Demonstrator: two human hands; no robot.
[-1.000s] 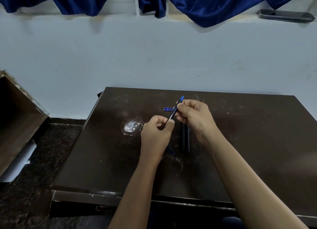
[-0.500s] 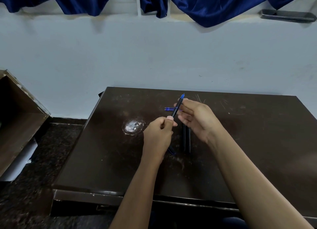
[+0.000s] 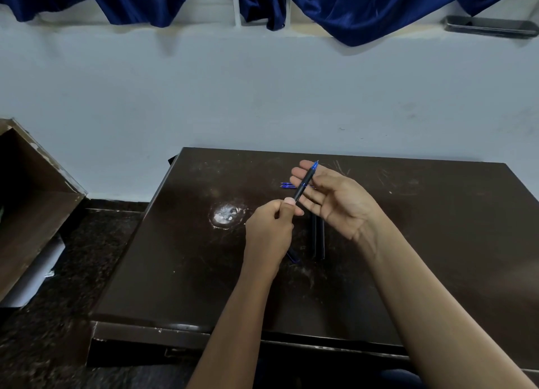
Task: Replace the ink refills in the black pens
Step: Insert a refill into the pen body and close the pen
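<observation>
Pen [image 3: 304, 182] — black barrel, blue tip — is pinched at its lower end by the left hand [image 3: 269, 232], thumb and fingers curled tight around it, and slants up and away to the right. Its tip end crosses the fingers of the right hand [image 3: 335, 202], which lies spread wide, palm up, just behind the pen and gripping nothing. Under the right palm two more black pens [image 3: 318, 240] lie side by side on the dark table [image 3: 437, 243], pointing away from the person. Beyond the right fingertips a small bunch of blue refills [image 3: 287, 185] rests flat. Below the left hand a dark blue piece [image 3: 292, 256] pokes out — what it is I cannot tell.
</observation>
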